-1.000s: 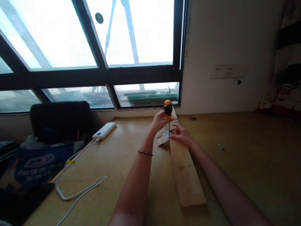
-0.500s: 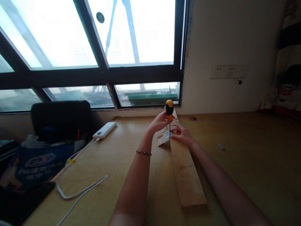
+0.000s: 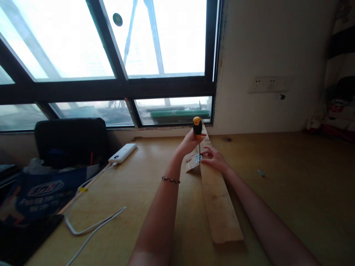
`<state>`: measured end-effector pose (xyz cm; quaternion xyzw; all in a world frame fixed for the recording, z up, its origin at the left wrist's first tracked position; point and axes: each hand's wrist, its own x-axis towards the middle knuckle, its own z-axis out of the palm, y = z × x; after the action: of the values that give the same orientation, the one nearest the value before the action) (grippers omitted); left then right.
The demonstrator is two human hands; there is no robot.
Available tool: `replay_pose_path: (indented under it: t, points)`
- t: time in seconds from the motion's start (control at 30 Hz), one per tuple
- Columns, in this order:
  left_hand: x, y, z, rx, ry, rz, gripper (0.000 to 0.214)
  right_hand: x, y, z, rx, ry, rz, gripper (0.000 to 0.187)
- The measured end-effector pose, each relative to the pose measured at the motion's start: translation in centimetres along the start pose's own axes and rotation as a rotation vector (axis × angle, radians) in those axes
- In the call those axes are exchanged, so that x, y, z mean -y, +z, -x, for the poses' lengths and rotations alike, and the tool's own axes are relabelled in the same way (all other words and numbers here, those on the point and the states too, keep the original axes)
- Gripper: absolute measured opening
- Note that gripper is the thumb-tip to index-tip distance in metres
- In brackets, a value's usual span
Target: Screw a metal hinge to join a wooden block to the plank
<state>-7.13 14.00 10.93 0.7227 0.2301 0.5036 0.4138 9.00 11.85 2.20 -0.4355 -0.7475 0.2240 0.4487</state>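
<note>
A long wooden plank [image 3: 219, 207] lies on the desk [image 3: 291, 192], running away from me. A small metal hinge [image 3: 197, 158] sits on its left edge, joined to a smaller piece of wood [image 3: 192, 164]. My left hand [image 3: 190, 142] is closed round a screwdriver with a black and orange handle [image 3: 197, 126], held upright with its tip on the hinge. My right hand [image 3: 215, 159] rests on the plank right beside the hinge, its fingers pinched near the screwdriver's tip.
A white power bank [image 3: 122, 153] with a white cable [image 3: 91, 225] lies at the left. A black bag [image 3: 69, 142] and a blue plastic bag [image 3: 41, 192] stand farther left. A small screw [image 3: 260, 173] lies on the desk at the right. Windows and a wall are behind.
The screwdriver handle has shifted slightly in my left hand; both hands stay at the hinge. The view has barely moved.
</note>
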Motion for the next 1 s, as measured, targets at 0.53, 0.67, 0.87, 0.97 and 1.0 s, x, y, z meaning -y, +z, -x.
replay_pose_path:
  t: [0.53,0.67,0.87,0.97,1.0]
  points:
    - [-0.3,-0.4,0.2,-0.229,-0.066,-0.334,0.047,-0.2,0.1,0.0,0.007,0.045,-0.049,0.062]
    - [-0.9,-0.5,0.3,-0.052,-0.106,-0.103,0.040,-0.2,0.1,0.1,0.011,0.035,-0.044,0.062]
    - [-1.1,0.4,0.4,0.012,-0.025,-0.161,0.034,-0.1,0.1,0.0,0.020,0.042,-0.054,0.063]
    - [-0.5,0.8,0.1,-0.089,-0.009,-0.222,0.034,-0.1,0.1,0.0,0.017,0.043,-0.055,0.063]
    - [-0.3,0.8,0.0,-0.107,-0.012,-0.213,0.034,-0.1,0.1,0.0,0.015,0.042,-0.051,0.062]
